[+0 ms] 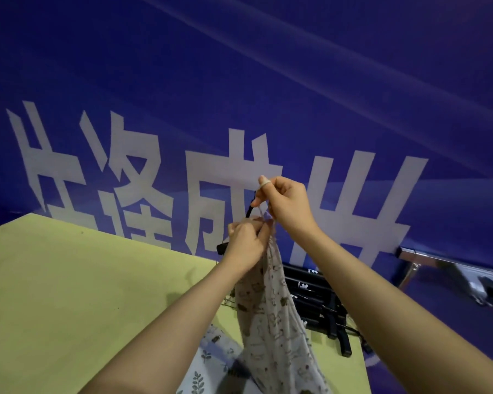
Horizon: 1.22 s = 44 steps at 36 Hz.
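- Two bare hands meet just right of the frame's centre, raised above the table so the cloth can hang free. The left hand (246, 243) curls its fingers round the top of a thin pale garment printed with small brown figures (271, 308), bunching it.
- Just above, the right hand (288, 203) pinches a slim black plastic clothes hanger (249, 213), with one finger sticking up, its tip capped in a pale cover. Holding the hanger high likely lets the left hand work the fabric at it; whether onto or off it, I cannot tell.
- The garment drapes to the lower middle of the frame, over a white leaf-printed cloth (211, 356) on the pale yellow-green table (69, 280).
- A stack of black hangers (316, 300) lies at the table's right edge, probably kept there within reach.
- A blue banner with large white characters (182, 81) fills the background.
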{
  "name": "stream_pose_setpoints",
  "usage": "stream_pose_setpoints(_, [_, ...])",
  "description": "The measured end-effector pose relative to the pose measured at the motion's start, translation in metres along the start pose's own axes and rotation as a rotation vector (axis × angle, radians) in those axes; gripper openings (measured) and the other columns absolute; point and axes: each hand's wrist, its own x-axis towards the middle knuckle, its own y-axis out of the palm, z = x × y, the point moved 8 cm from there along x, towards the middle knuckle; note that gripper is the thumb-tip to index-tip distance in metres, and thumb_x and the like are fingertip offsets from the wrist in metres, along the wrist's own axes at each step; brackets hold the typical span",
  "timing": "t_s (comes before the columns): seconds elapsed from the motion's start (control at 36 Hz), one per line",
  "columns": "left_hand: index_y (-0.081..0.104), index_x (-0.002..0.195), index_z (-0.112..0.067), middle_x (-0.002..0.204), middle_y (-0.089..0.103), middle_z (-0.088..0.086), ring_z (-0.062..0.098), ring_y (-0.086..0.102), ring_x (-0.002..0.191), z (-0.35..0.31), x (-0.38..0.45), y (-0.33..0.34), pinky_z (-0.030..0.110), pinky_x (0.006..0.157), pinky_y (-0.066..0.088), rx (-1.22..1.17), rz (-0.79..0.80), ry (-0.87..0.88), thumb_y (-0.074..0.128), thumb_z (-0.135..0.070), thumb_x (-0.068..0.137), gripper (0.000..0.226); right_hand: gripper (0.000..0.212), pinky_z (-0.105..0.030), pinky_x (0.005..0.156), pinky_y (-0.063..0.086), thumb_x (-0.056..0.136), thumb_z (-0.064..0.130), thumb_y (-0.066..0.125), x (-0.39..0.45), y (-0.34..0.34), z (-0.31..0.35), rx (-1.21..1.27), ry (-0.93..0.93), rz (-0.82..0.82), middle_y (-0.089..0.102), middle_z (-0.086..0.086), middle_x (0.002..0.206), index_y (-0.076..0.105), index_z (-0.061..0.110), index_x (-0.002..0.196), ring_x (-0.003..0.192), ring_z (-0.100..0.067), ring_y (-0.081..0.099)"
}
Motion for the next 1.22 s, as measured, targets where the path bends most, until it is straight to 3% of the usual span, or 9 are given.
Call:
stream_pose_setpoints(0.17, [0.062,0.083,-0.027,0.08,0.056,-0.006,0.029,0.044,0.107,0.002,-0.008,0.014,0.045,0.091,0.042,-0.106,-0.003,-0.031,0.037,-0.04,0.1,0.033,0.035,-0.015,0.056,0.044,0.099,0.026,0.048,-0.006,-0.02,-0.003,0.012,0.039,-0.142,0.071,-0.01,0.071,0.064,0.0,0.081,0.044,0.0,0.054])
stream_pose_setpoints(0.28, [0.062,0.105,-0.011,0.09,0.053,0.001,0.025,0.036,0.11,-0.003,-0.01,0.021,0.037,0.095,0.037,0.101,0.078,0.002,0.039,-0.036,0.1,0.035,0.033,-0.021,0.069,0.052,0.099,0.027,0.047,-0.007,-0.024,-0.011,0.0,0.082,-0.182,0.068,-0.004,0.064,0.062,0.006,0.077,0.068,-0.026,0.067])
stream_pose_setpoints(0.53, [0.06,0.088,-0.012,0.096,0.064,0.003,0.022,0.051,0.102,0.007,-0.001,0.027,0.031,0.09,0.022,0.48,0.079,0.15,0.034,-0.037,0.101,0.038,0.033,-0.001,0.058,0.043,0.1,0.022,0.046,-0.015,-0.04,-0.008,0.071,0.053,-0.351,0.065,-0.006,0.062,0.059,0.006,0.075,0.055,0.001,0.06])
stream_pose_setpoints(0.61, [0.062,0.088,-0.015,0.102,0.065,0.001,0.017,0.048,0.118,0.005,0.001,0.026,0.032,0.098,0.02,0.499,0.034,0.201,0.037,-0.036,0.1,0.035,0.032,-0.006,0.059,0.044,0.099,0.023,0.047,-0.015,-0.052,-0.004,0.101,0.052,-0.449,0.065,-0.006,0.063,0.059,0.005,0.077,0.058,-0.005,0.062])
stream_pose_setpoints(0.69, [0.066,0.103,-0.021,0.122,0.063,-0.007,0.011,0.023,0.143,0.006,0.005,0.025,0.039,0.11,0.007,0.552,0.033,0.203,0.038,-0.039,0.099,0.034,0.033,-0.012,0.065,0.043,0.099,0.026,0.048,-0.016,-0.062,-0.006,0.079,0.057,-0.524,0.065,0.0,0.06,0.057,0.015,0.069,0.066,-0.015,0.063])
stream_pose_setpoints(0.78, [0.067,0.102,-0.024,0.128,0.059,-0.012,0.012,0.017,0.146,0.008,0.006,0.022,0.041,0.111,-0.004,0.618,0.052,0.175,0.038,-0.044,0.098,0.035,0.035,-0.022,0.065,0.045,0.098,0.027,0.049,-0.018,-0.069,-0.006,-0.003,0.043,-0.54,0.059,0.003,0.055,0.054,0.016,0.065,0.058,-0.013,0.057])
stream_pose_setpoints(0.94, [0.063,0.093,-0.015,0.112,0.065,0.001,0.018,0.029,0.139,0.01,0.004,0.031,0.041,0.099,0.03,0.81,0.159,0.126,0.037,-0.042,0.099,0.038,0.035,-0.014,0.047,0.03,0.095,0.022,0.056,-0.022,-0.071,0.004,-0.3,-0.095,-0.477,0.04,0.009,0.048,0.05,0.013,0.062,0.042,-0.005,0.04])
stream_pose_setpoints(1.11, [0.064,0.106,-0.017,0.115,0.062,0.004,0.026,0.038,0.127,0.012,0.002,0.035,0.039,0.098,0.031,0.96,0.236,-0.028,0.03,-0.046,0.1,0.045,0.036,-0.031,0.04,0.032,0.092,0.021,0.056,-0.031,-0.074,0.021,-0.674,-0.28,-0.454,0.041,0.0,0.044,0.049,0.006,0.061,0.038,-0.02,0.036])
stream_pose_setpoints(1.22, [0.062,0.113,-0.018,0.116,0.063,0.004,0.027,0.043,0.123,0.007,-0.001,0.037,0.038,0.1,0.028,1.046,0.224,-0.04,0.028,-0.043,0.101,0.044,0.032,-0.023,0.041,0.026,0.092,0.021,0.058,-0.041,-0.077,0.026,-0.671,-0.277,-0.489,0.043,0.0,0.048,0.057,0.003,0.065,0.041,-0.017,0.037])
